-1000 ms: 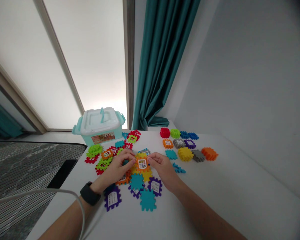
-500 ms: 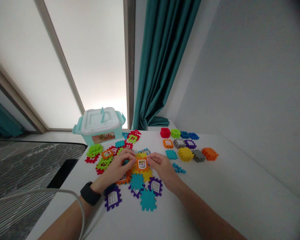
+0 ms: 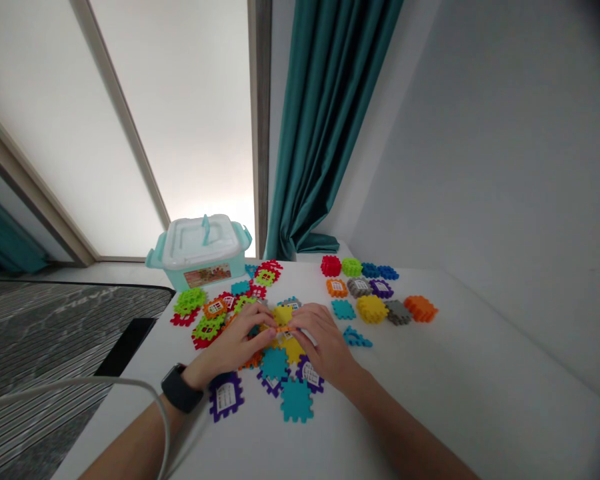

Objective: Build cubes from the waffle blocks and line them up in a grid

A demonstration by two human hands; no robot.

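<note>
Between my two hands is an orange window tile [image 3: 283,329], turned nearly edge-on. My left hand [image 3: 245,337] pinches its left side, and my right hand [image 3: 321,340] pinches the right side. Yellow tiles [image 3: 293,349] lie under and behind it, partly covered by my fingers. Closer to me are a teal tile [image 3: 274,364], a larger-looking teal tile [image 3: 297,401] and a purple window tile [image 3: 311,374] near my right wrist. Another purple window tile [image 3: 227,396] lies below my left wrist. Green window tiles [image 3: 209,327] are left of my left hand.
A lidded teal storage box [image 3: 205,257] stands at the back left of the white table [image 3: 360,413]. At the right, sorted stacks include red [image 3: 331,266], yellow [image 3: 372,309] and orange tiles [image 3: 421,309]. A white cable [image 3: 145,385] crosses by my left forearm.
The orange window tile has tipped from facing me to almost edge-on. Both hands have turned with it, keeping hold of its sides. The surrounding tiles look unmoved.
</note>
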